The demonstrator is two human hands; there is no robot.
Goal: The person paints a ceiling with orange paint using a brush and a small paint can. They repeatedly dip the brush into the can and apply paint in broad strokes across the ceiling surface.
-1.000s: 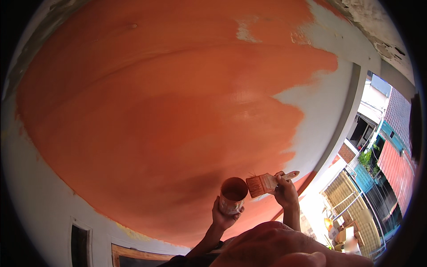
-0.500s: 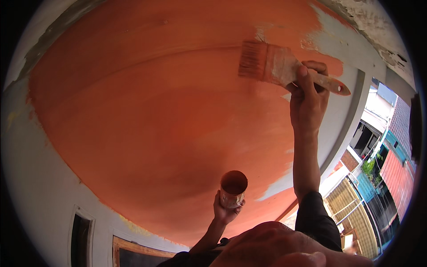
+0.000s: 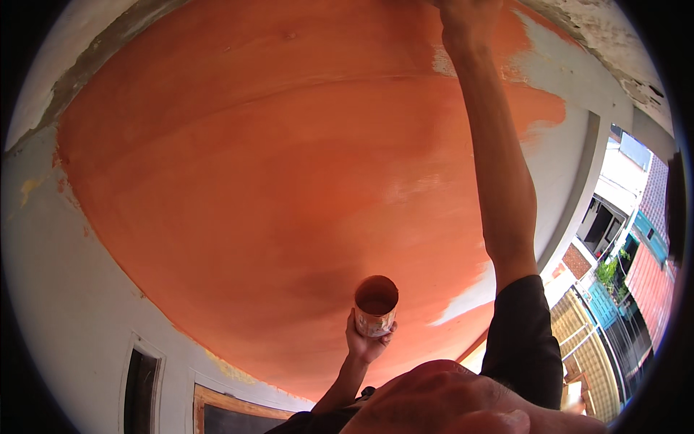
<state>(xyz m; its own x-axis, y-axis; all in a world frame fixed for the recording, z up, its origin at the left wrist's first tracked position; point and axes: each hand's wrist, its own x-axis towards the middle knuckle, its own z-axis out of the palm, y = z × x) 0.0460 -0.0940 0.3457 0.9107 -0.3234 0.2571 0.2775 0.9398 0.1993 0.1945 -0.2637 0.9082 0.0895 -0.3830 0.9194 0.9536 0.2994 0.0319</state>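
The right hand is stretched way up high, right at the top edge of the view. Its fingers run out of sight there, so I cannot tell if it is closed around something or spread out. No brush shows in this view. The arm under it goes straight up, with a dark sleeve at the shoulder.

The left hand is lower down, near the person's chest. Its fingers are wrapped around a small paint can, holding it upright. The can is open at the top and looks orange inside.

All around the hands is a big wall, and most of it is painted orange. Beside the raised hand, to its right, a bare white patch is left, and another pale strip sits lower, by the elbow. The edge along the top right is rough and crumbly.

I think the person is in the middle of painting, working on the high part where orange meets white. The next move would need a steady reach to cover the white bit by the raised hand, and the can kept level so nothing spills.

Far off on the right are buildings and roofs.
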